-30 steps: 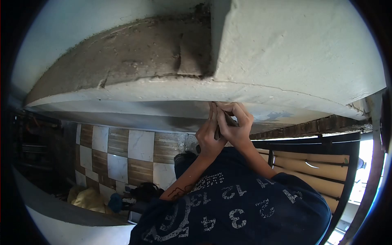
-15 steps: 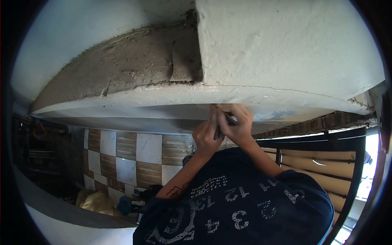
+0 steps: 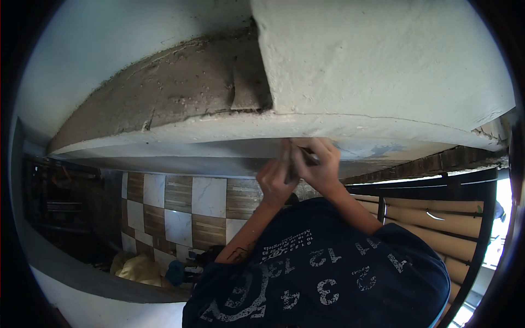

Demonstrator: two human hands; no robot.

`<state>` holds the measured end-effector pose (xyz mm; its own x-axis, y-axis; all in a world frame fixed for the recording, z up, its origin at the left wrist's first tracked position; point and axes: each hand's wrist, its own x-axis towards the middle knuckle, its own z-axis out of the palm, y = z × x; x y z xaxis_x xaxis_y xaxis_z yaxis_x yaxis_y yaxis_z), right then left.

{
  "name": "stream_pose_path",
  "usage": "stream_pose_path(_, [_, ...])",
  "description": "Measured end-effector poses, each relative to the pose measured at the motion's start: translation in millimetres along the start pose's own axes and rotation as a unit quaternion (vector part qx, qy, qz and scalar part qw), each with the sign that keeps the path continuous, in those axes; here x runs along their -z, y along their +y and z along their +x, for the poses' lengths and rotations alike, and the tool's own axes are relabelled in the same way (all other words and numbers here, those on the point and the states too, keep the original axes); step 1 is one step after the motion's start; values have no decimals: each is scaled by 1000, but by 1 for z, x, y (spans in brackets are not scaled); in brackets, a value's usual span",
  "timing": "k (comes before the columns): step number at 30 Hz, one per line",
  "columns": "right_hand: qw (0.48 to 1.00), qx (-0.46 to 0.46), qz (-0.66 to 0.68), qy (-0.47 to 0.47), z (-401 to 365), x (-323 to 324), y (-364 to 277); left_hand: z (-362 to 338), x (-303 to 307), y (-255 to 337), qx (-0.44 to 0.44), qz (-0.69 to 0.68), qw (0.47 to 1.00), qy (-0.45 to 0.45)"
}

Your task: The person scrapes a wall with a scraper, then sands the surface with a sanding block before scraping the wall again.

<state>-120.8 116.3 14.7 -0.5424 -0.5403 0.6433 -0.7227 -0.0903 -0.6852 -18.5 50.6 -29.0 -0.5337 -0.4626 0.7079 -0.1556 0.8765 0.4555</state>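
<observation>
My left hand [image 3: 275, 177] and my right hand [image 3: 321, 164] are raised close together, right under the lower edge of a white-painted ledge [image 3: 350, 123]. The fingers of both are closed on a thin grey flat piece [image 3: 311, 158]. It shows between the right thumb and fingers and again by the left palm; I cannot tell its kind. My fingertips overlap the ledge's underside, and their very ends are hidden there. Close by on the right, a bluish-grey patch [image 3: 389, 148] marks the pale surface.
A brown, rough recess [image 3: 180, 82] lies above the ledge at left. Below are checkered floor tiles [image 3: 209, 198], a yellowish bag [image 3: 139, 270] and dark clutter [image 3: 60, 205]. At right stands a black-framed panel with tan slats [image 3: 437, 218].
The view has shifted slightly, so the floor and the slatted panel sit a little farther right. Both hands keep nearly the same place and grip; the left one is a bit blurred.
</observation>
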Motion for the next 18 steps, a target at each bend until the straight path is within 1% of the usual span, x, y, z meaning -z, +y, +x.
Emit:
stream_pose_path(1, [1000,-1,12,21,0,3,1,1,-1,2,-5,-6,1000,-22])
stream_pose_path(2, [1000,1,13,22,0,2,-1,2,-3,1,-6,-5,1000,-21])
stream_pose_path(4, [1000,-12,4,27,-1,3,-3,3,-7,0,-27,-32,999,18])
stream_pose_path(8, [1000,-1,-10,3,-3,7,5,1,-10,0,-28,-42,999,17])
stream_pose_path(11, [1000,14,4,-2,2,13,12,3,-14,8,-22,-48,999,-6])
stream_pose_path(13, [999,25,-19,-21,2,14,10,-4,-18,11,10,-70,997,12])
stream_pose_path(14, [999,24,-20,-21,1,12,9,-7,-18,8,10,-71,997,11])
stream_pose_path(16, [999,25,-20,-8,2,0,2,-10,-15,3,48,-69,996,25])
stream_pose_path(17, [999,26,-18,-2,2,-4,1,-11,-13,6,51,-67,996,25])
stream_pose_path(18, [1000,25,-15,-4,-3,-2,4,-9,-5,13,86,-94,991,-28])
